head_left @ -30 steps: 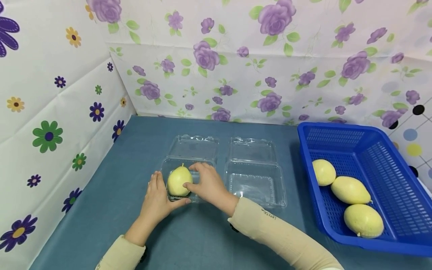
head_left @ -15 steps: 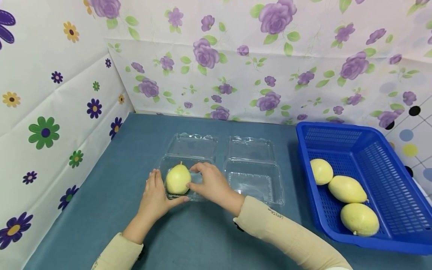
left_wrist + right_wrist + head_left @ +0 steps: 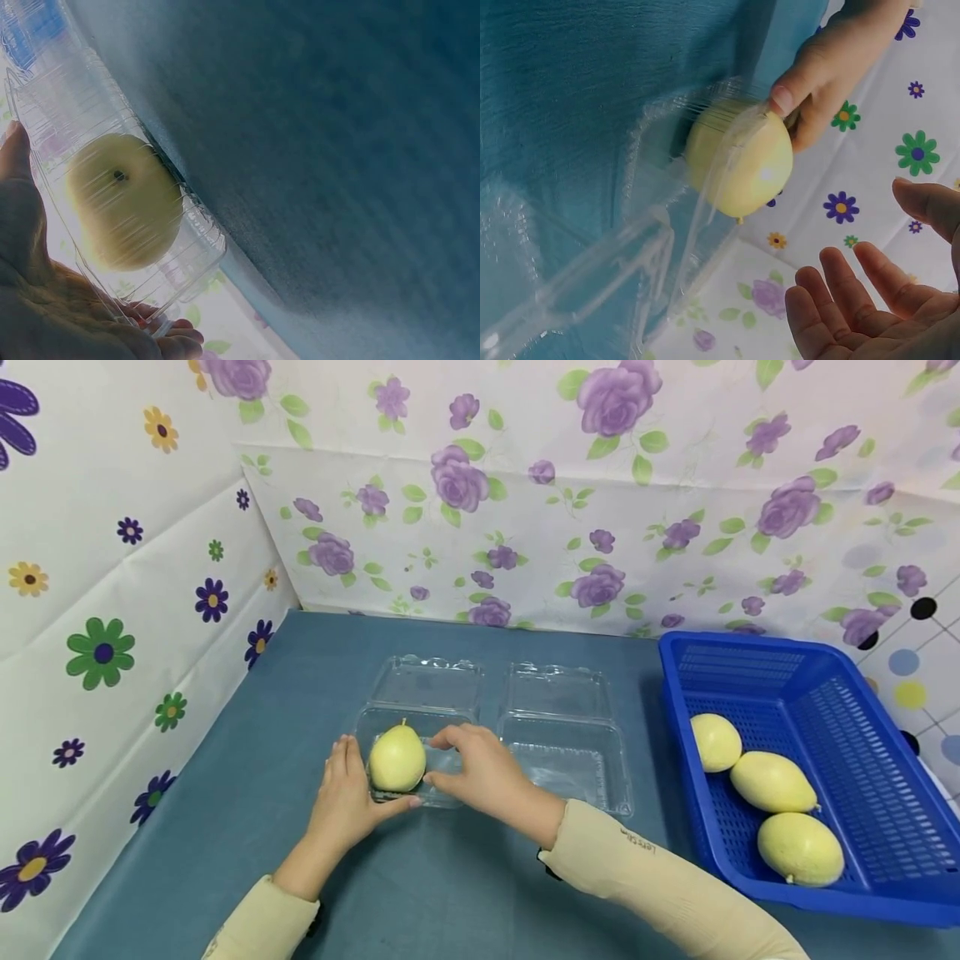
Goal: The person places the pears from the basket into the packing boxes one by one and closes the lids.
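Note:
A pale yellow pear (image 3: 397, 758), stem up, sits in the left half of the left clear plastic clamshell container (image 3: 450, 793), whose lid is folded back. My left hand (image 3: 343, 793) rests against that container's near left corner, its fingers extended along the side and the thumb along the front rim. In the left wrist view the pear's (image 3: 124, 202) dark blossom end shows through the plastic wall. My right hand (image 3: 483, 774) hovers just right of the pear, over the container, with nothing in it. In the right wrist view a gap separates its loosely bent fingers (image 3: 840, 289) from the pear.
A second clear clamshell container (image 3: 562, 768), lid folded back, stands to the right. Farther right, a blue plastic basket (image 3: 678, 760) holds several pears (image 3: 772, 782). Flowered sheets (image 3: 525, 543) cover the walls behind and left of the blue-green tabletop (image 3: 450, 893).
My right hand has let go of the pear and drawn slightly to the right. The pear stays upright in the container, and my left hand keeps its place there.

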A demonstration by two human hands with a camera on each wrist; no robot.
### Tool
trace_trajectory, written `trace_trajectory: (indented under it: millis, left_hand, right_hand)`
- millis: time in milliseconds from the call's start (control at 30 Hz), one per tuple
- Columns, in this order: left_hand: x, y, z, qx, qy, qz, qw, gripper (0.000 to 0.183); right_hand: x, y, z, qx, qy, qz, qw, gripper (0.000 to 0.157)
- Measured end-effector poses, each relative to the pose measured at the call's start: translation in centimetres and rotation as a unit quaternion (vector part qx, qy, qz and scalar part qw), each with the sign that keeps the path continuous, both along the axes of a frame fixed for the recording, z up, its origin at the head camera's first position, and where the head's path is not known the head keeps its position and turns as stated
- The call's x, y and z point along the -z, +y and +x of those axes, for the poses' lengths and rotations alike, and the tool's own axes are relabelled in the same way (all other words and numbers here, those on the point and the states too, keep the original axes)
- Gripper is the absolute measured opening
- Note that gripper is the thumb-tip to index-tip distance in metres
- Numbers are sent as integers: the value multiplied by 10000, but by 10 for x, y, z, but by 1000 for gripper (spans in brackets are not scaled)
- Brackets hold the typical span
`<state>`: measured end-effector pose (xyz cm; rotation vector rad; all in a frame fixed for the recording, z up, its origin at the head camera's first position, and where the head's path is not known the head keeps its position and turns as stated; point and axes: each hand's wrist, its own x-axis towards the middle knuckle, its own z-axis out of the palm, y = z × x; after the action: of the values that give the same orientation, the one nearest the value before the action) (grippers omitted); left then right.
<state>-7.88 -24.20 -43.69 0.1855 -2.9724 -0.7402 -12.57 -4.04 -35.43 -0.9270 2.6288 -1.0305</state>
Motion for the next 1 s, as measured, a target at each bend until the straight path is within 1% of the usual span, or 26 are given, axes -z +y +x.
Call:
trace_trajectory:
  millis: [133, 367, 500, 633, 767, 1000]
  left_hand:
    - [0, 0, -1, -20, -104, 7, 9999, 127]
    - [0, 2, -1, -13, -190, -14, 9998, 128]
    - [0, 3, -1, -37, -165, -2, 9999, 128]
    - [0, 2, -1, -59, -111, -13, 9999, 128]
    - [-1, 2, -1, -62, -131, -22, 9999, 128]
    - [0, 1, -1, -88, -144, -18, 9999, 128]
  right_hand:
    - [-3, 5, 3, 25, -1, 108, 9999, 36]
    - [-7, 13, 7, -77, 100, 161, 9998, 35]
    - [-9, 19, 8, -113, 142, 67, 9998, 34]
    - [-13, 25, 10, -58, 80, 10, 10000, 34]
    - [-17, 30, 13, -25, 17, 84, 10000, 34]
    - [-22, 36, 16, -7, 94, 88, 9999, 34]
